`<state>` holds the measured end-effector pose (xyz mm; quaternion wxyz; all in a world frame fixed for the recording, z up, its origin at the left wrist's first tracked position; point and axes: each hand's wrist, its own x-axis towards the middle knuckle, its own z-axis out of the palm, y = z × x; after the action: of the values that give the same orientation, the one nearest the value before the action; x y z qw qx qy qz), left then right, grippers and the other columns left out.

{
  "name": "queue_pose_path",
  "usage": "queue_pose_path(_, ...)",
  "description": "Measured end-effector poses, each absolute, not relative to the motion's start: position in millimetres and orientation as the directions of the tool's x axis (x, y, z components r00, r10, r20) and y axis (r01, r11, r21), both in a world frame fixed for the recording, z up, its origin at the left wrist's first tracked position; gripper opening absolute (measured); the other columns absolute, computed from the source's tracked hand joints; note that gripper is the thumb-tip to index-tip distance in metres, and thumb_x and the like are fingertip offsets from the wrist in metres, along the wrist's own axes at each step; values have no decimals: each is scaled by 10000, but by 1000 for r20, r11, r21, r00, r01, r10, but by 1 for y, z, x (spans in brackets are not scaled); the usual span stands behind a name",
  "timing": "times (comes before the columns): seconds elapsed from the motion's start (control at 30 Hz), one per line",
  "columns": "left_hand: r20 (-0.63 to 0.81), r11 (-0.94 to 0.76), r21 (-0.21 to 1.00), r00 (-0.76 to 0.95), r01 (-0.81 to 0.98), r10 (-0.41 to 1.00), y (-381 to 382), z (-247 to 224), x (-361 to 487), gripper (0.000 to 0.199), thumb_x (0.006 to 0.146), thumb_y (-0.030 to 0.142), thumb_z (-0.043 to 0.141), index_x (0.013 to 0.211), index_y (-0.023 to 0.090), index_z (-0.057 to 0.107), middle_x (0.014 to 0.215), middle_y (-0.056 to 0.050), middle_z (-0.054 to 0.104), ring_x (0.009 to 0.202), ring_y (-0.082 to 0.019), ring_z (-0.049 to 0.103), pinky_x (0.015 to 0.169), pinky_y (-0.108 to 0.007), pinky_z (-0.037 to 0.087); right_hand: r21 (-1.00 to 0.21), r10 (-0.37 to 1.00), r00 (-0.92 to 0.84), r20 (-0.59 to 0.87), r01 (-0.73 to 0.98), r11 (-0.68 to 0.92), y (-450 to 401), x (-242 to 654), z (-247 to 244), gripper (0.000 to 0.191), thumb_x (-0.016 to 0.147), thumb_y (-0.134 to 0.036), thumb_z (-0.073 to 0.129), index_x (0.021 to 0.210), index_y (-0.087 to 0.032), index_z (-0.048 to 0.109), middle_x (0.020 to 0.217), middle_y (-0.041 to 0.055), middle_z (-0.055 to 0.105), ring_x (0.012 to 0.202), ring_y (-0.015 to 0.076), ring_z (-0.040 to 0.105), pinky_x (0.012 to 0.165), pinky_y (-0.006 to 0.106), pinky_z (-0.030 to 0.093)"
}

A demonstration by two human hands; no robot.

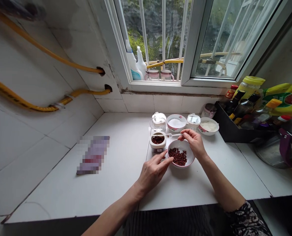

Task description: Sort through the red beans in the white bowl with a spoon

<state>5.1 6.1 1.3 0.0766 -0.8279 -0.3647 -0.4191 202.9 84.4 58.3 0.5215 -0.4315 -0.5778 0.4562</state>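
My left hand [153,171] is open, fingertips at the near-left rim of the white bowl [190,155]. Just beyond them, the open jar [158,148] holds dark red grains. Then comes the white spoon [175,134], level near the bowl's far rim; more dark red grains [177,156] lie inside the bowl. My right hand [194,143] pinches the spoon's handle.

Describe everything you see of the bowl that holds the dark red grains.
The bowl is round and white with a pinkish rim, smooth and slightly glossy, perhaps ceramic. It stands upright on the white counter. Dark reddish-brown grains cover part of its inside, leaving white bare at the right. The left hand has its fingers at the left rim; the right hand is by the far right rim, contact unclear.
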Motion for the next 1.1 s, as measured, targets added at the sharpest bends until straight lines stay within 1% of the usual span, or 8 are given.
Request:
queue_pose_path(0.1,752,-718,173,380,674,538,6,1,6,233,969,157,512,1108,200,694,1200,-130,690,908,-183,700,720,-272,597,-918,927,-144,345,155,366,75,187,56,163,900,-339,519,936,-205,604,808,65,755,783,201,698,794,371,525)
queue_pose_path(0.23,748,-710,162,385,685,541,6,0,6,246,971,146,498,1112,202,692,1206,-129,688,870,-174,699,698,-266,591,-618,732,-330,596,393,681,65,180,58,160,941,-199,463,948,-223,621,858,54,769,812,201,691,991,447,424)
queue_pose_path(0.33,747,-711,170,382,682,545,6,0,6,239,969,150,512,1117,205,691,1205,-130,687,892,-182,702,695,-269,589,-499,650,-323,688,440,747,66,191,63,176,929,-159,460,932,-221,625,814,31,760,753,192,668,986,434,413)
queue_pose_path(0.53,753,-722,187,375,666,541,6,0,5,226,971,150,523,1117,197,689,1212,-135,684,908,-190,705,708,-277,593,-569,787,-196,585,592,570,79,222,59,174,810,-159,493,714,-232,619,576,-2,655,758,223,625,838,361,454)
queue_pose_path(0.63,751,-722,187,377,667,543,5,1,5,225,973,163,528,1125,200,689,1215,-131,683,916,-187,702,723,-279,597,-572,834,-238,498,633,522,83,221,51,183,784,-163,480,681,-231,614,581,3,655,777,224,625,873,368,442)
queue_pose_path(0.83,752,-724,177,383,667,537,6,3,4,229,978,168,516,1124,201,690,1207,-124,688,925,-180,698,728,-268,596,-654,864,-287,414,566,501,80,212,50,185,775,-153,458,688,-226,603,548,-20,663,671,183,629,949,385,423)
queue_pose_path(1.0,748,-724,188,380,664,544,6,2,5,227,978,166,518,1124,200,689,1213,-125,685,913,-172,698,737,-268,598,-854,950,-184,253,418,309,82,216,55,152,748,-206,470,698,-209,614,530,-14,663,542,162,625,662,282,487)
queue_pose_path(1.1,752,-727,186,380,661,538,6,1,5,228,974,161,524,1128,195,688,1217,-129,683,911,-175,698,732,-271,599,-896,963,-186,196,366,253,83,216,54,136,723,-230,486,692,-206,617,526,-12,658,530,159,623,594,258,472)
